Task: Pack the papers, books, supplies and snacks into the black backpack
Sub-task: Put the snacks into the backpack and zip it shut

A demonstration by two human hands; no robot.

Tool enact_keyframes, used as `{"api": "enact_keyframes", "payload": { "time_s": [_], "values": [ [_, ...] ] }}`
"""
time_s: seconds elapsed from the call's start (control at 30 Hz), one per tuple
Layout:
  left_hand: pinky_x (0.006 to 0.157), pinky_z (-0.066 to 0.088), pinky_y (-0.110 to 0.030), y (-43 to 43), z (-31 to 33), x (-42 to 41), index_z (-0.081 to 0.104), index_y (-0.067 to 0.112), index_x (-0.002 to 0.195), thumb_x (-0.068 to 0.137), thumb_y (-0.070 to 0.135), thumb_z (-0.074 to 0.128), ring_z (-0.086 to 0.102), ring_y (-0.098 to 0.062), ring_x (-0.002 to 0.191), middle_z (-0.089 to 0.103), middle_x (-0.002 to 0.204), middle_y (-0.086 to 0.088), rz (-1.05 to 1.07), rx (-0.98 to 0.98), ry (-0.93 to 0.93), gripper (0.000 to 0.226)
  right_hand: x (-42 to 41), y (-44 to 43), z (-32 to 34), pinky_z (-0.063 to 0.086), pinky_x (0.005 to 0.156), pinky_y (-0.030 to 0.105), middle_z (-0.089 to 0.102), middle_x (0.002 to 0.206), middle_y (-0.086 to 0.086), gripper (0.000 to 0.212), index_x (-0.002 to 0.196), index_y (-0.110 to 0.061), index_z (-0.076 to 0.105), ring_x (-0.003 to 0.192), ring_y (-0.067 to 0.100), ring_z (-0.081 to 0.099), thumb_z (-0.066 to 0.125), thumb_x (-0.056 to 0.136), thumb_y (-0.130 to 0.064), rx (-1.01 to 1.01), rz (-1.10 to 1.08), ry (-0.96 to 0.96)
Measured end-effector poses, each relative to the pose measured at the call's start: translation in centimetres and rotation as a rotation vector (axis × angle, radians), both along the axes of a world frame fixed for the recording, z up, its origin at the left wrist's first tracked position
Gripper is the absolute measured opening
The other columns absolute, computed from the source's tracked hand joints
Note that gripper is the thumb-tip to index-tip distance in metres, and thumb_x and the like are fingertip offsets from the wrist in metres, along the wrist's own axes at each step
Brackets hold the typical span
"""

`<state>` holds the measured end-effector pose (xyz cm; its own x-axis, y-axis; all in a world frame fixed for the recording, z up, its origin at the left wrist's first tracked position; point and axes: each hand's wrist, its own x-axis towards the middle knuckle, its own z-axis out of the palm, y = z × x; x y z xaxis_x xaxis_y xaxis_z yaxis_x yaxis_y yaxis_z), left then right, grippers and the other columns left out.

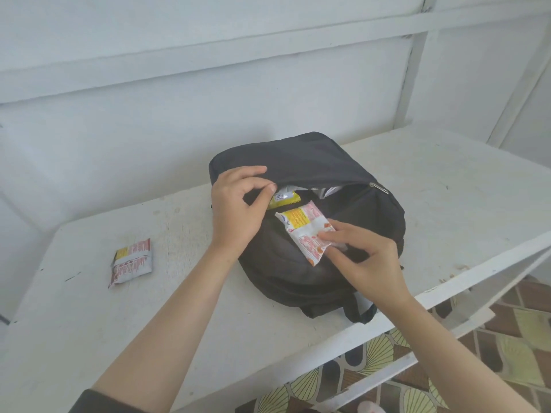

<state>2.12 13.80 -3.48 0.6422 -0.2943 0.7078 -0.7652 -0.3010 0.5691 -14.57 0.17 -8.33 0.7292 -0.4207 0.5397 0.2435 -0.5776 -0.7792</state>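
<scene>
Nearly packed: left hand [235,210] pinching backpack [313,156] open, right hand [366,260] gripping snack [307,231] at its mouth, last snack [131,262] lying on counter [447,189].

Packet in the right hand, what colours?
Snack packet: white, red print, yellow panel. Head view.

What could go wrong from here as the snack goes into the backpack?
The yellow packet sticks out of the backpack's narrow opening; the held packet in the right hand may jam against it or push it out.
If the left hand loses the flap, the gap may close.
The third packet lies apart on the table and might be missed.
</scene>
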Motion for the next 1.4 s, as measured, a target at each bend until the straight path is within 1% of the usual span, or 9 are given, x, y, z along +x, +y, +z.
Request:
{"api": "enact_keyframes", "payload": {
  "time_s": [0.27,0.43,0.57,0.7,0.8,0.9,1.03,1.2,1.4],
  "values": [
    [0.093,0.044,-0.041,0.7,0.9,-0.2,0.076,0.019,0.08,0.081,0.025,0.068,0.043,0.011,0.104,0.059,0.107,0.021,-0.051,0.001,-0.125,0.01,4.3,0.1,1.3,0.049,0.093,0.03,0.065,0.121,0.003,0.021,0.102,-0.02,0.075,0.107,0.02,0.063,0.071,0.082,-0.016,-0.268,-0.118,0.073],
    [0.093,0.043,-0.044,0.9,0.8,-0.4,0.075,0.017,0.077,0.081,0.021,0.068,0.048,-0.002,0.104,0.061,0.107,0.015,-0.062,-0.004,-0.152,0.009,7.5,1.0,2.5,0.044,0.082,0.023,0.07,0.103,0.003,0.018,0.099,-0.016,0.075,0.095,0.022,0.062,0.068,0.083,-0.012,-0.343,-0.075,0.103],
    [0.093,0.043,-0.044,1.0,0.7,-0.5,0.076,0.017,0.078,0.08,0.022,0.068,0.048,-0.002,0.105,0.062,0.107,0.015,-0.058,-0.002,-0.151,0.01,8.5,2.2,3.1,0.033,0.063,0.02,0.066,0.086,0.004,0.016,0.092,-0.01,0.056,0.078,0.018,0.055,0.068,0.083,-0.015,-0.153,-0.099,0.179],
    [0.094,0.043,-0.044,1.1,0.6,-0.5,0.076,0.019,0.08,0.081,0.026,0.068,0.044,0.002,0.105,0.059,0.108,0.018,-0.041,0.016,-0.128,0.01,6.6,3.5,2.9,0.035,0.086,0.009,0.063,0.119,-0.003,0.031,0.117,-0.016,0.059,0.109,0.011,0.057,0.063,0.087,-0.023,-0.151,-0.106,0.222],
    [0.094,0.043,-0.044,1.2,0.6,-0.4,0.076,0.021,0.081,0.081,0.026,0.069,0.042,0.004,0.106,0.058,0.109,0.02,-0.034,0.031,-0.114,0.009,4.2,4.4,2.1,0.028,0.108,0.022,0.044,0.144,-0.001,0.047,0.137,-0.016,0.046,0.135,0.013,0.036,0.049,0.094,-0.033,-0.254,-0.142,0.206],
    [0.093,0.044,-0.045,1.3,0.5,-0.3,0.076,0.022,0.082,0.081,0.027,0.069,0.042,0.004,0.106,0.057,0.109,0.02,-0.031,0.035,-0.113,0.009,3.0,4.4,1.5,0.024,0.111,0.029,0.042,0.146,-0.002,0.052,0.14,-0.018,0.045,0.137,0.013,0.034,0.028,0.097,-0.043,-0.404,-0.112,0.193],
    [0.093,0.043,-0.045,1.3,0.5,-0.4,0.076,0.021,0.08,0.081,0.026,0.068,0.049,-0.004,0.107,0.06,0.109,0.017,-0.053,0.027,-0.134,0.009,3.4,4.0,0.6,-0.001,0.118,0.046,0.013,0.156,-0.009,0.07,0.15,-0.025,0.017,0.145,0.008,-0.002,-0.007,0.092,-0.057,-0.619,0.015,0.393],
    [0.094,0.043,-0.044,1.5,0.4,-0.3,0.075,0.023,0.079,0.082,0.025,0.067,0.049,-0.005,0.108,0.06,0.109,0.018,-0.057,0.025,-0.123,0.009,4.9,4.1,1.3,-0.011,0.116,0.045,-0.004,0.154,-0.011,0.072,0.15,-0.028,0.005,0.141,0.005,-0.015,-0.014,0.088,-0.06,-0.646,0.069,0.415],
    [0.097,0.043,-0.041,1.6,0.0,-0.2,0.075,0.024,0.084,0.082,0.029,0.066,0.045,0.001,0.111,0.058,0.112,0.02,-0.042,0.07,-0.089,0.011,7.0,3.7,3.1,-0.007,0.116,0.05,0.007,0.159,-0.005,0.082,0.152,-0.028,0.009,0.146,0.016,-0.006,-0.017,0.082,-0.063,-0.652,0.17,0.539]
  ]
}}
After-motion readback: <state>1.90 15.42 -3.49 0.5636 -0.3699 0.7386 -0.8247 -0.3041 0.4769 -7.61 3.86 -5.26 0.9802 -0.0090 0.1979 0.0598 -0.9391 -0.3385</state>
